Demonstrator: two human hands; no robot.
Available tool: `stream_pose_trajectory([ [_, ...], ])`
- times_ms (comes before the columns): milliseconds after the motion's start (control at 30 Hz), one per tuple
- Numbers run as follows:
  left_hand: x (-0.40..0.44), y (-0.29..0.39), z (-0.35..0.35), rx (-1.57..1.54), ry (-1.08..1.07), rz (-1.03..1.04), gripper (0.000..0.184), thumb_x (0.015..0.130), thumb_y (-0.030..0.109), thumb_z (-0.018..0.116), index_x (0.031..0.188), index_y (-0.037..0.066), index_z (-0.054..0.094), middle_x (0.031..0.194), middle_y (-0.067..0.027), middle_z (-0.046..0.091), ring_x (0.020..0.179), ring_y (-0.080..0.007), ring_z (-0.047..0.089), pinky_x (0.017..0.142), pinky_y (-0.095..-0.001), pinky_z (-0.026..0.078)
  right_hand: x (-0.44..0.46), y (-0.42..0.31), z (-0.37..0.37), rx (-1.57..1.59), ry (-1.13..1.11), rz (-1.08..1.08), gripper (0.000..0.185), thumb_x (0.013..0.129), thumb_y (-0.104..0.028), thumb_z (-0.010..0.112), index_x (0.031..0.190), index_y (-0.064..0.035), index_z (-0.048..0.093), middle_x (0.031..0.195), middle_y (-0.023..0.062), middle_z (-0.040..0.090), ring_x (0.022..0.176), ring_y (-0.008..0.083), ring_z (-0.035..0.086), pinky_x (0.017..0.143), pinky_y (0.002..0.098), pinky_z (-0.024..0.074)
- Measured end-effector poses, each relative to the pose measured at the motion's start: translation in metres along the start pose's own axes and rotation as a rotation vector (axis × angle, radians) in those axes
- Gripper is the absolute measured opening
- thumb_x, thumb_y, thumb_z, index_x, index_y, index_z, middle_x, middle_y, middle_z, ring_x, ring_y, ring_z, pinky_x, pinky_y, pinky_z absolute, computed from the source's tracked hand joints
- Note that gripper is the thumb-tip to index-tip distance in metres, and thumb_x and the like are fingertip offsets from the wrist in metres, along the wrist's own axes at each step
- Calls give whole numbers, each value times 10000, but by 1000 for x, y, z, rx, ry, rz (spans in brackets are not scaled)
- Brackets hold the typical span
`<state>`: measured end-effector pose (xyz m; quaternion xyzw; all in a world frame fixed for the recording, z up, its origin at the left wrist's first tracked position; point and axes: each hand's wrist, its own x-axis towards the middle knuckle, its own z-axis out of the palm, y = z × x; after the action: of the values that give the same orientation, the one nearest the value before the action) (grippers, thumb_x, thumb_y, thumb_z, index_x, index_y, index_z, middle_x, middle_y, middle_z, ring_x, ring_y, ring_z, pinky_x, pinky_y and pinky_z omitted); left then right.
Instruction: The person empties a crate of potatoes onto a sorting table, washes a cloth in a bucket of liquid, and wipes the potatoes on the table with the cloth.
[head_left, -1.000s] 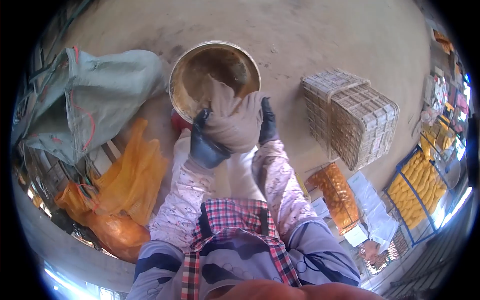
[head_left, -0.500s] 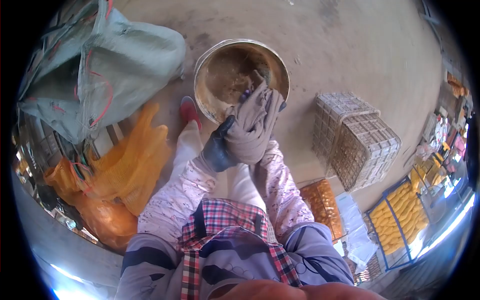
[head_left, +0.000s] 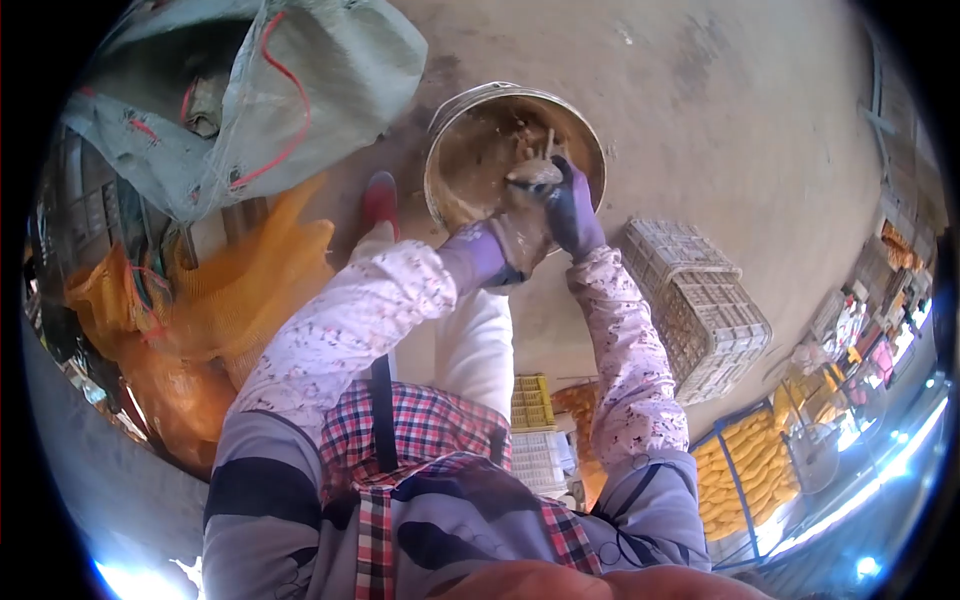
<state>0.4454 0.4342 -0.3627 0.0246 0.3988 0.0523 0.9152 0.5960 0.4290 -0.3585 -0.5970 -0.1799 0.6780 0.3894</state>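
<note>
Over the bucket's [head_left: 468, 150] near rim, the brown cloth [head_left: 524, 232] is gripped in the closed fingers of the left hand [head_left: 480, 256] and right hand [head_left: 573, 208], floor [head_left: 660, 170] separating bucket from plastic crates [head_left: 716, 325].

Soft, fairly even daylight lies over the floor [head_left: 720, 130] in front of me, and shadows there are faint. The inside of the bucket [head_left: 455, 170] is dimmer and brownish, and the folds of the grey-green sack [head_left: 345, 85] fall into shade. Hard white-blue glare burns out the lower left edge and streaks along the lower right, past the yellow bags [head_left: 745, 470]. The left hand [head_left: 486, 256] and right hand [head_left: 573, 208] look slightly smeared, fine detail lost. Wide-angle distortion bends everything toward the rim, where a black round border closes in.
</note>
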Motion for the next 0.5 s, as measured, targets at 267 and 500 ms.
stream_pose_trajectory([
  [267, 40, -18, -26, 1732, 72, 208, 416, 731, 220, 703, 1095, 46, 600, 1015, -107, 647, 830, -215, 634, 717, -334, 505, 22, -27, 45, -968, 218, 190, 390, 930, -306, 391, 1086, 21, 536, 1001, 230, 627, 943, 362, 607, 815, 412, 471],
  [500, 55, -41, -49, 1947, -67, 146, 409, 706, 250, 715, 1057, 58, 628, 981, -111, 660, 809, -231, 642, 708, -349, 505, 33, 0, 30, -682, 199, 330, 528, 945, -414, 367, 1268, 2, 408, 1087, 223, 577, 1035, 335, 572, 862, 382, 463],
])
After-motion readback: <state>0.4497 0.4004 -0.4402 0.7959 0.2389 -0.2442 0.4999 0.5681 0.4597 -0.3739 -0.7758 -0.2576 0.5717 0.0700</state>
